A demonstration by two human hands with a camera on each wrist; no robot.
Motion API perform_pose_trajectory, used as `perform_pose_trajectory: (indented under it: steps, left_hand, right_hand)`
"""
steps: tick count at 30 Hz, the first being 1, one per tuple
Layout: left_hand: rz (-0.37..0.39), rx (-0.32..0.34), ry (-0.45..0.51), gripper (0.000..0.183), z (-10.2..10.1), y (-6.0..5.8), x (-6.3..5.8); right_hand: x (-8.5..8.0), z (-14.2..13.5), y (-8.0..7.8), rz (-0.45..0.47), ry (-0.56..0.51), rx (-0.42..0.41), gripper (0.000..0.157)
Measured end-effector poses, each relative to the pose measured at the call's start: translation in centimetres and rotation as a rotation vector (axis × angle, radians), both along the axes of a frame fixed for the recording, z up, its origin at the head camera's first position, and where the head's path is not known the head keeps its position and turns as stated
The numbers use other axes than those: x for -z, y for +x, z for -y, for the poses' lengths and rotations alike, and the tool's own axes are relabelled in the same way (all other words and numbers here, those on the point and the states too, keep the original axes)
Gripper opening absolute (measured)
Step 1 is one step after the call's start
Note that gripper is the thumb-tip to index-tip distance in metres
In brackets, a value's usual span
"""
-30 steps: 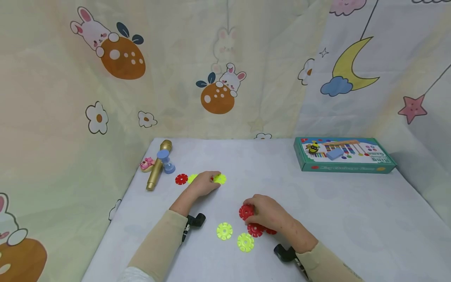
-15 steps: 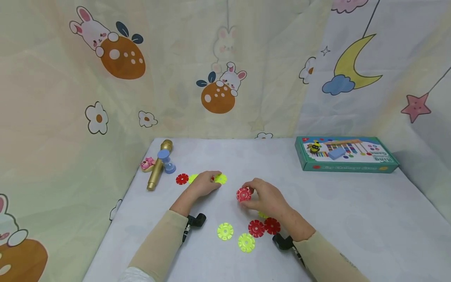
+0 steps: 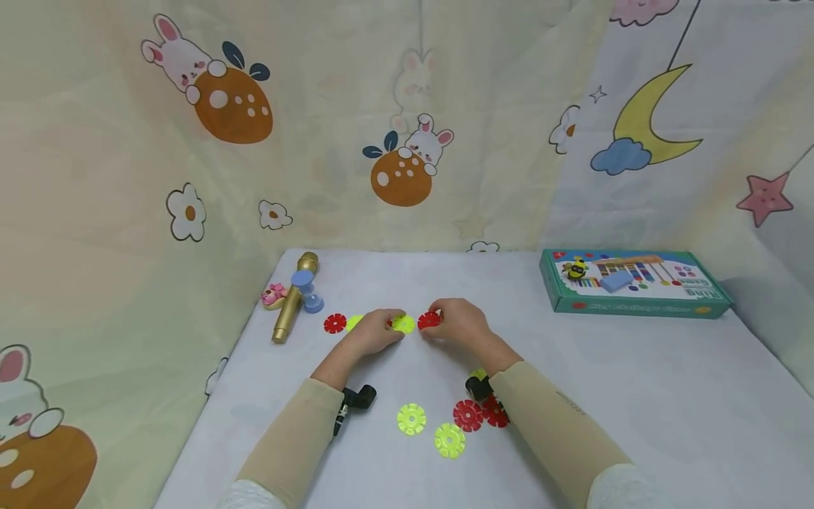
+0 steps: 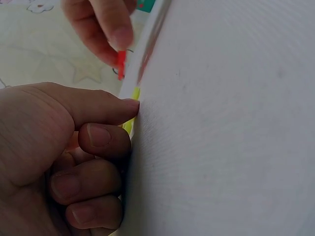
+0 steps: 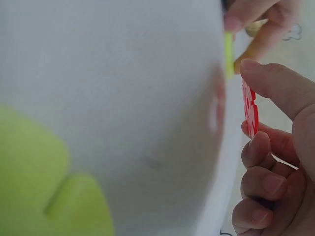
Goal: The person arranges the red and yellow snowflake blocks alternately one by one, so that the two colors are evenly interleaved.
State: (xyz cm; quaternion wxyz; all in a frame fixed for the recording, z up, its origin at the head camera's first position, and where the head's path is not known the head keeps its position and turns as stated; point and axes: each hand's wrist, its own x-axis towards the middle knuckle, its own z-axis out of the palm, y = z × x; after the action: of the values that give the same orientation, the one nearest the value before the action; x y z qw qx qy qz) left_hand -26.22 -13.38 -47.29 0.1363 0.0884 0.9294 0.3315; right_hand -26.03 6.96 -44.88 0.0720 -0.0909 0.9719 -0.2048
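A yellow-green notched plastic disc [image 3: 405,324] lies at the right end of a row. My left hand [image 3: 374,331] holds it between thumb and index finger, and covers part of the row. Just right of it, my right hand [image 3: 466,325] pinches a red notched disc [image 3: 429,320] by its edges. In the right wrist view this red disc [image 5: 250,110] is a little above the cloth, with a gap between it and the yellow-green disc [image 5: 229,54]. At the row's left end lie another red disc [image 3: 335,324] and a yellow-green one [image 3: 355,322].
Nearer the body are loose yellow-green discs [image 3: 411,419] and red discs [image 3: 468,416], some partly behind the right forearm. A golden tube [image 3: 289,311], blue hourglass [image 3: 307,288] and pink toy [image 3: 274,295] stand back left. A green game box [image 3: 636,305] lies back right.
My right hand has carried the red disc from the loose group up and left to the row's right end. The left hand has stayed at the row.
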Motion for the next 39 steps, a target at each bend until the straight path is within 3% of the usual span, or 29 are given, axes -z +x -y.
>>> perform_pose_trajectory:
  steps: [4,8,13,21,27,34,39]
  left_hand:
    - [-0.005,0.024,-0.002,0.048,-0.4,0.1,-0.1]
    - [-0.011,0.031,-0.012,0.049,-0.6,0.1,-0.1]
    - [-0.012,0.043,-0.01,0.051,-0.5,-0.3,-0.1]
    - [0.003,0.127,0.019,0.055,-1.9,-0.2,-0.3]
    - [-0.014,0.148,0.003,0.05,-3.2,-0.7,0.5]
    - [-0.022,0.116,-0.02,0.047,-3.4,-1.1,1.1]
    - [-0.034,0.116,-0.012,0.046,-3.4,-1.1,0.5]
  right_hand:
    - [0.9,-0.3,-0.3,0.048,0.027,0.029,0.053]
    - [1.2,-0.7,-0.3,0.097,-0.054,0.058,0.049]
    - [1.2,-1.1,-0.4,0.112,-0.156,0.052,0.04]
    - [2.1,-1.5,-0.6,0.129,-0.221,0.054,0.038]
    - [2.6,-1.1,-0.5,0.126,-0.25,0.046,0.036]
    - [1.1,-1.3,0.5,0.172,-0.252,-0.03,0.041]
    - [-1.0,-1.7,3.2,0.172,-0.315,-0.138,0.036]
